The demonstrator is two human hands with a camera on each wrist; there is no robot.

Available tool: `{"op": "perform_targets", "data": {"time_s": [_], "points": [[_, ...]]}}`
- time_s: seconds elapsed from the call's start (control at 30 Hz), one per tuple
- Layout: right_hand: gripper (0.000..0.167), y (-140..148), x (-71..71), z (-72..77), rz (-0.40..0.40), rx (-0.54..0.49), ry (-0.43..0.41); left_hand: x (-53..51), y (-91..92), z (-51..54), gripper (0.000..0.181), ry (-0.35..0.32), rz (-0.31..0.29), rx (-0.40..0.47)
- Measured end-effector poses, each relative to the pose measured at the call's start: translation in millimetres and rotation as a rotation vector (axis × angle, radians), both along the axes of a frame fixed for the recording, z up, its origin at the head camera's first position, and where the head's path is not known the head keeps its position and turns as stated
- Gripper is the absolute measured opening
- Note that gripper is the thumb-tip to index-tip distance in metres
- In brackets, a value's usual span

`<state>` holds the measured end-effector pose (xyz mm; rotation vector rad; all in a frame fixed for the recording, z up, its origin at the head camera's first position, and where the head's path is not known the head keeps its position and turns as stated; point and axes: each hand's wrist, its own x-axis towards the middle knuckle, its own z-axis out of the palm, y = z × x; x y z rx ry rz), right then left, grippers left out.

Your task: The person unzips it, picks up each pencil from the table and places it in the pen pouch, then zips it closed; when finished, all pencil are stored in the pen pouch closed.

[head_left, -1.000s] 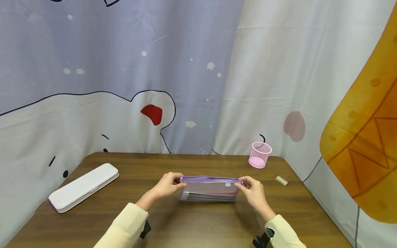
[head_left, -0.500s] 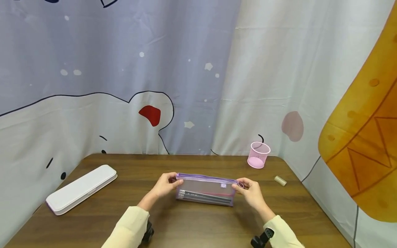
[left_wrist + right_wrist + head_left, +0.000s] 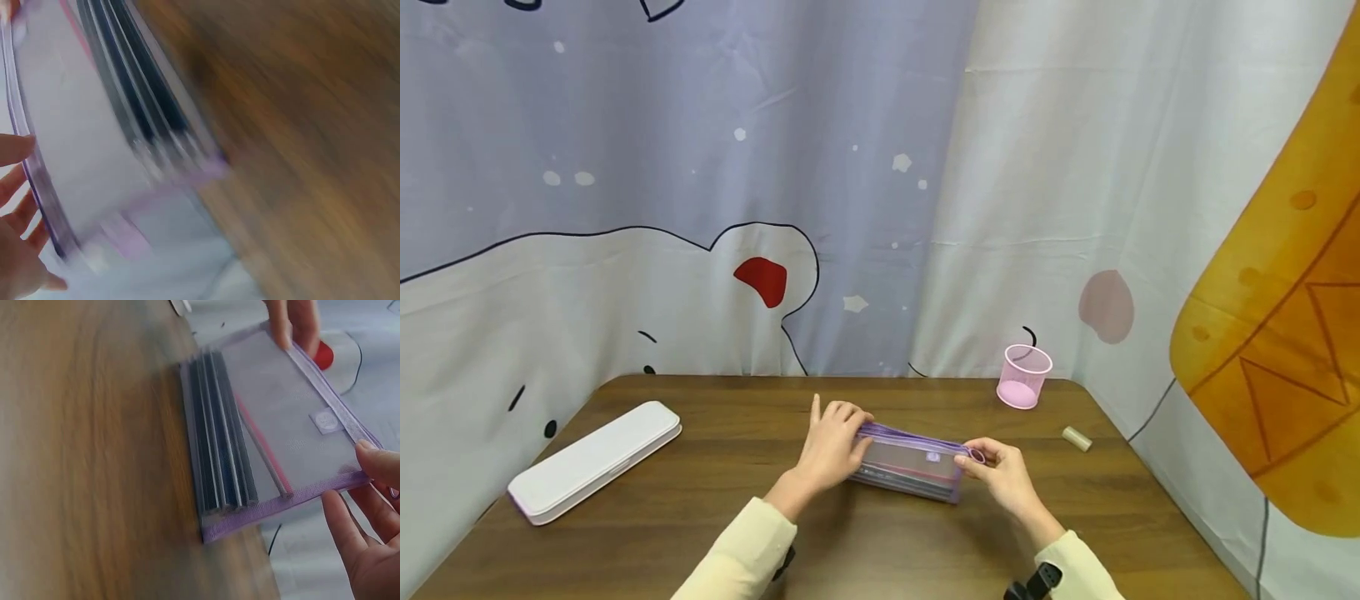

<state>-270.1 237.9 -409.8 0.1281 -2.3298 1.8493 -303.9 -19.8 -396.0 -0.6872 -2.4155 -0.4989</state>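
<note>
A see-through mesh zip pencil pouch [image 3: 913,462] with purple trim is held between both hands above the table. Several dark pencils [image 3: 219,434] and one pink pencil [image 3: 262,444] lie inside, along its lower side. With thumb and fingers, my left hand [image 3: 829,446] holds the zip edge near the pouch's left end, its index finger raised in the head view. My right hand [image 3: 1003,477] pinches the top right corner, by the purple zip loop [image 3: 976,455]. In the left wrist view the pouch is blurred, the left thumb [image 3: 15,149] on its zip edge.
A long white case [image 3: 595,461] lies at the left of the wooden table [image 3: 880,558]. At the back right stands a pink mesh cup [image 3: 1024,377], with a small pale cylinder [image 3: 1077,439] in front of it. A printed curtain [image 3: 865,192] hangs behind.
My left hand has shifted right along the pouch's top edge, now covering its left end, and its index finger has lifted. The pouch tilts more, right end lower. My right hand keeps its pinch.
</note>
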Motion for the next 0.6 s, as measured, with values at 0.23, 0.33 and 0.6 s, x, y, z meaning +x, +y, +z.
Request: {"op": "perform_targets", "data": {"time_s": [0.23, 0.33, 0.6], "points": [[0.021, -21, 11.7, 3.4, 0.056, 0.046, 0.067, 17.5, 49.6, 1.6, 0.017, -0.060, -0.175, -0.095], [0.022, -24, 8.9, -2.6, 0.072, 0.052, 0.087, 21.4, 63.6, 2.3, 0.015, -0.096, -0.226, -0.054], [0.015, -26, 11.6, -1.4, -0.011, 0.081, 0.107, 25.3, 78.7, 4.4, 0.022, -0.135, -0.251, 0.068]]}}
